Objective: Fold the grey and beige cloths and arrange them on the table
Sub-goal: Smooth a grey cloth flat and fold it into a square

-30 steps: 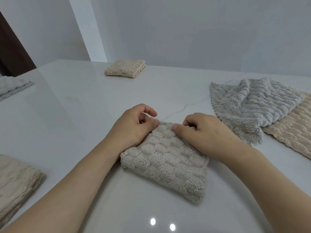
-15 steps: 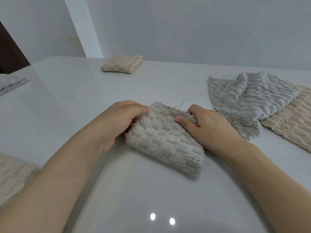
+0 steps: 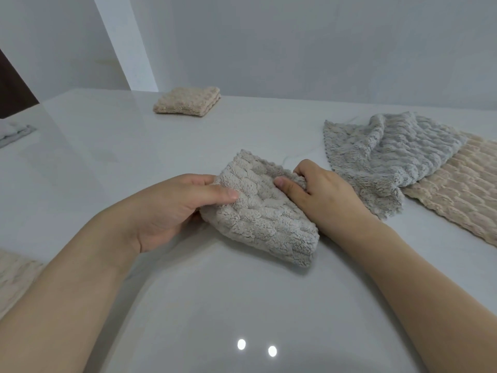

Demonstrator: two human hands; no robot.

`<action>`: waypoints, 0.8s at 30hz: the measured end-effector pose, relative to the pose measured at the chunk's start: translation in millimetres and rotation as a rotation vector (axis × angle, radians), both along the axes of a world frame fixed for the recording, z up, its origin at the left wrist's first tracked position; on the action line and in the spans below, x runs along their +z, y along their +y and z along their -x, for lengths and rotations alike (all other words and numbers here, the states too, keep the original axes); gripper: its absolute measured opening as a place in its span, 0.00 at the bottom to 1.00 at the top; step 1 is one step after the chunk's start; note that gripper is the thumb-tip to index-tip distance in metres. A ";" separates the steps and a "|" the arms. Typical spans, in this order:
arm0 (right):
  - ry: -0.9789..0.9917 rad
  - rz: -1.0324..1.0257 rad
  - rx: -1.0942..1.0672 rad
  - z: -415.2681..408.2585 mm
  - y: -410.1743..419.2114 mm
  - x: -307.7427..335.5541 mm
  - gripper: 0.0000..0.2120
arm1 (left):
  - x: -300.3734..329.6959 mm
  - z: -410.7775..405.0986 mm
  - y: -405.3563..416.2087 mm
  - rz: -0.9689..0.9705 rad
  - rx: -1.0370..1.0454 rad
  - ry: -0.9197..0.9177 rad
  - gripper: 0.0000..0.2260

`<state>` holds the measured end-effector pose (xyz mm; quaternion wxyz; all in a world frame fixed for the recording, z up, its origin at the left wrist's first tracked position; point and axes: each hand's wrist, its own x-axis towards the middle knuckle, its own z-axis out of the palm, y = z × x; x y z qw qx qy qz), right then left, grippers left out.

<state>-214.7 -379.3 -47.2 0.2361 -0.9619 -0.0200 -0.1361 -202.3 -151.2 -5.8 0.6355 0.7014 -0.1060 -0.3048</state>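
1. A glossy white counter (image 3: 113, 168) fills the view, with plain pale walls behind it.
2. Nearest, at the left edge, part of a beige cloth (image 3: 12, 275) lies on the counter, cut off by the frame.
3. In the middle, the folded cloth (image 3: 263, 214), pale grey-beige and deeply quilted, is held between both hands, its far end raised and its near corner touching the counter.
4. The left hand (image 3: 172, 208) grips its left edge, thumb on top and fingers curled underneath.
5. The right hand (image 3: 320, 195) pinches the right far corner, thumb pressed into the pile, fingers wrapped round the edge.
6. The cloth looks light, plush and limp; it will likely sag wherever it is unsupported, so holding both side edges through all layers should keep the fold from springing open.
7. To the right, an unfolded grey cloth (image 3: 390, 157) lies rumpled over an unfolded beige cloth (image 3: 462, 195).
8. Farther off, a folded beige square (image 3: 188, 103) sits near the wall, and a folded grey cloth (image 3: 14, 131) at the far left.
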 end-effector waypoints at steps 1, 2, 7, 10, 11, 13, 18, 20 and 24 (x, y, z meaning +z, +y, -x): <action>-0.005 0.007 -0.006 -0.3 -0.1 -0.3 0.24 | 0.8 0.8 -1.6 0.000 0.022 -0.003 0.14; -0.009 0.013 -0.014 -0.7 -0.2 -0.6 0.24 | 1.2 0.7 -2.5 0.000 0.042 -0.016 0.14; -0.052 0.067 -0.091 -2.7 -1.1 -2.1 0.24 | -1.3 -3.3 -3.3 -0.106 0.124 -0.115 0.12; -0.056 0.076 -0.139 -4.8 -2.9 -3.0 0.24 | -2.8 -6.2 -4.2 -0.203 0.207 -0.159 0.08; -0.046 0.055 -0.148 -4.8 -3.5 -2.5 0.24 | -3.0 -6.0 -5.0 -0.243 0.238 -0.175 0.05; -0.016 0.016 -0.152 -4.5 -4.0 -1.0 0.23 | -6.5 -8.2 -5.0 -0.321 0.309 -0.228 0.05; 0.025 -0.055 -0.128 -4.9 -4.8 0.2 0.20 | -22.9 -3.0 -19.2 -0.885 0.411 -0.641 0.07; 0.016 -0.083 -0.126 -5.4 -5.8 0.0 0.18 | -25.9 7.0 -29.3 -1.008 0.399 -1.018 0.11; -0.014 -0.154 -0.131 -6.3 -6.6 -0.9 0.15 | -21.0 28.4 -45.4 -0.714 0.048 -1.281 0.10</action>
